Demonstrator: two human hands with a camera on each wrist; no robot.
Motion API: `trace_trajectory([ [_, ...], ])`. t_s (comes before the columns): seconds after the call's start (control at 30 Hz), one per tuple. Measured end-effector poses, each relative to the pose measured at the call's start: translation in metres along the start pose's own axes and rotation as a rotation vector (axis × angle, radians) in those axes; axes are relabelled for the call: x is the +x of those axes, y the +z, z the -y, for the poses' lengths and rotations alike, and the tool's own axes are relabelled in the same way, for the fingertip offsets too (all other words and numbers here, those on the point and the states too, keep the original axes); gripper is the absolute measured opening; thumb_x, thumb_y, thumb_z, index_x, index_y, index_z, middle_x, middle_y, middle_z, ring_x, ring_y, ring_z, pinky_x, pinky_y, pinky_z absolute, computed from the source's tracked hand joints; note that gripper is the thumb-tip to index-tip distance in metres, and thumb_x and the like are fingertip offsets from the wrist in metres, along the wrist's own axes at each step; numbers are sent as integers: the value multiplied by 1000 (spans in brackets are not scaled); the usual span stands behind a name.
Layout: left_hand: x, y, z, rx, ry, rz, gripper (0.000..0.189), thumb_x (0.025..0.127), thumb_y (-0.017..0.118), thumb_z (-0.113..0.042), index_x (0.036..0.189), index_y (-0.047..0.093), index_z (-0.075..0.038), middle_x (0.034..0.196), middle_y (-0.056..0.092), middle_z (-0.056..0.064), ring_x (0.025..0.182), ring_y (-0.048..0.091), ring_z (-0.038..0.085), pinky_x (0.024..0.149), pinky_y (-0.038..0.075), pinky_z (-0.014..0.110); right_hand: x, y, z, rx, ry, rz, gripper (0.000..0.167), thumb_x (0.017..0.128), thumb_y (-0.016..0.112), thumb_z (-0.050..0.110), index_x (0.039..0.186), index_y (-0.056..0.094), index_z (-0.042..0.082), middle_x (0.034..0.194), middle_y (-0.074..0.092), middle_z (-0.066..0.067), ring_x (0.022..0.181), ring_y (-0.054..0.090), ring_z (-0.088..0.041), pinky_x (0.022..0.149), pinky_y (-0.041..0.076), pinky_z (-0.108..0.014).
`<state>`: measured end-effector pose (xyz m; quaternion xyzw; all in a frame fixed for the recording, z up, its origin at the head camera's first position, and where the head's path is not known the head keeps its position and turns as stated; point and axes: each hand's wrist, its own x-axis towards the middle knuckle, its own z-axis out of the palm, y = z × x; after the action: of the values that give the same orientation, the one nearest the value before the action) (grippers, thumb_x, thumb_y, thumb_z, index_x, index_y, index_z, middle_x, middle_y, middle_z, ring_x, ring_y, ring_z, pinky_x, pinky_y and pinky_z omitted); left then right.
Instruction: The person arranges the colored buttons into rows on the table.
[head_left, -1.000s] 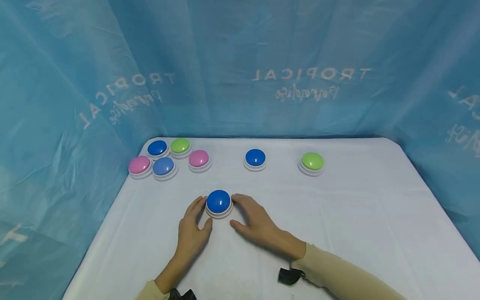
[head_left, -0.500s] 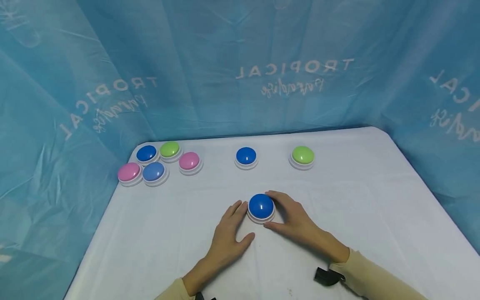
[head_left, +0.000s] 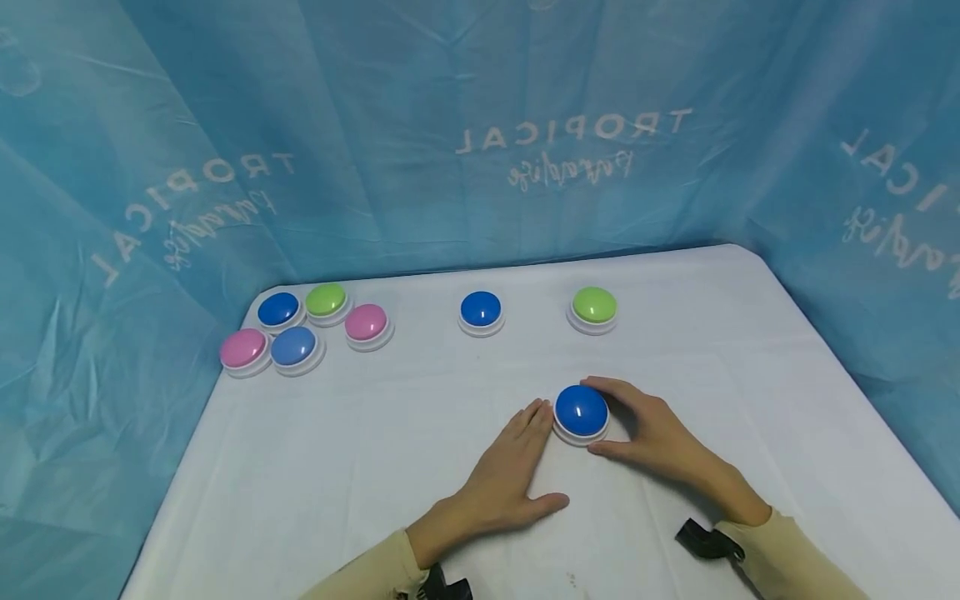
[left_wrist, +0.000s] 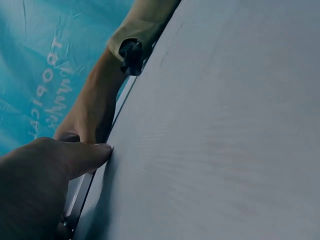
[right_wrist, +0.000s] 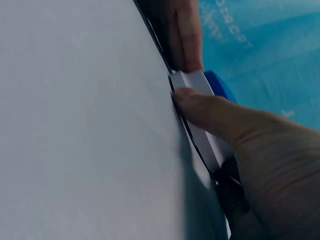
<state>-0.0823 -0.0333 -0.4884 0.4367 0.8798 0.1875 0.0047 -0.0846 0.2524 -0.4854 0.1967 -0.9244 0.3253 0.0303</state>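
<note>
Blue button [head_left: 581, 410], pinched by the right hand [head_left: 660, 435], seems not yet placed; left hand [head_left: 506, 479] lies straight-fingered alongside; 5 buttons [head_left: 293, 345] gather left, 2 buttons [head_left: 481, 308] stand apart.

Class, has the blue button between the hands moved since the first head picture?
Yes, rightward: the nearest blue button went from left of the lone blue button behind to right of it.

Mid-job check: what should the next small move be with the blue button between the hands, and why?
I'd probably ease the left hand slightly away from the blue button: its straight fingers only lie against the left side, while the right hand already has thumb and fingers around the white base.
</note>
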Motion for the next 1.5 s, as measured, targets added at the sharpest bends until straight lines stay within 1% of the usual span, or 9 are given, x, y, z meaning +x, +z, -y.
trace_trajectory([
  [0.1,15,6,-7,78,44,28,108,96,59,-68,166,16,4,175,21,18,165,15,29,133,19,38,-9,-13,-11,-28,36,8,94,79,92,47,158,47,26,158,55,1,147,50,-30,122,41,-41],
  [0.23,41,13,-14,142,82,59,110,97,53,-73,167,11,2,176,16,18,165,10,27,134,13,35,-19,-31,-28,-48,67,-15,94,78,93,45,158,47,26,157,56,0,147,50,-32,122,29,-16],
  [0.3,53,15,-16,156,87,77,111,97,53,-73,167,10,1,177,14,17,166,8,26,134,10,34,-22,-38,-36,-46,86,-30,94,78,94,43,158,48,25,157,56,-3,147,49,-34,121,26,-13],
  [0.47,82,19,-22,183,90,115,109,98,52,-73,168,9,0,177,14,15,166,8,24,134,9,33,-28,-51,-53,-32,162,-71,90,81,93,34,158,48,22,158,54,-9,148,45,-40,123,38,-51],
  [0.53,96,20,-24,191,94,123,108,99,50,-73,168,10,-1,177,13,15,166,8,24,134,8,33,-31,-56,-59,-17,181,-99,89,82,92,30,159,47,21,158,54,-13,147,46,-42,124,39,-43],
  [0.7,124,24,-29,176,77,145,106,99,49,-73,168,10,-2,178,12,13,166,7,24,134,7,32,-32,-62,-72,52,200,-187,89,83,92,19,159,46,17,158,52,-18,144,48,-46,109,29,1],
  [0.93,157,37,-37,155,53,131,103,101,46,-72,168,10,-3,178,11,11,166,5,21,134,5,31,-34,-66,-78,7,255,-296,86,88,86,12,160,41,8,161,46,-23,145,47,-50,108,29,1],
  [1.23,201,50,-47,163,16,84,98,103,43,-70,168,13,-3,177,13,12,165,8,22,134,6,33,-26,-69,-86,-84,406,-494,80,93,83,28,158,43,4,160,48,-25,144,50,-47,114,42,-56],
  [1.5,229,51,-45,151,-32,71,96,104,43,-68,168,13,-3,177,14,13,165,9,23,134,7,34,-7,-79,-100,-67,415,-535,76,93,83,21,155,45,-1,157,50,-27,142,52,-47,114,44,-58],
])
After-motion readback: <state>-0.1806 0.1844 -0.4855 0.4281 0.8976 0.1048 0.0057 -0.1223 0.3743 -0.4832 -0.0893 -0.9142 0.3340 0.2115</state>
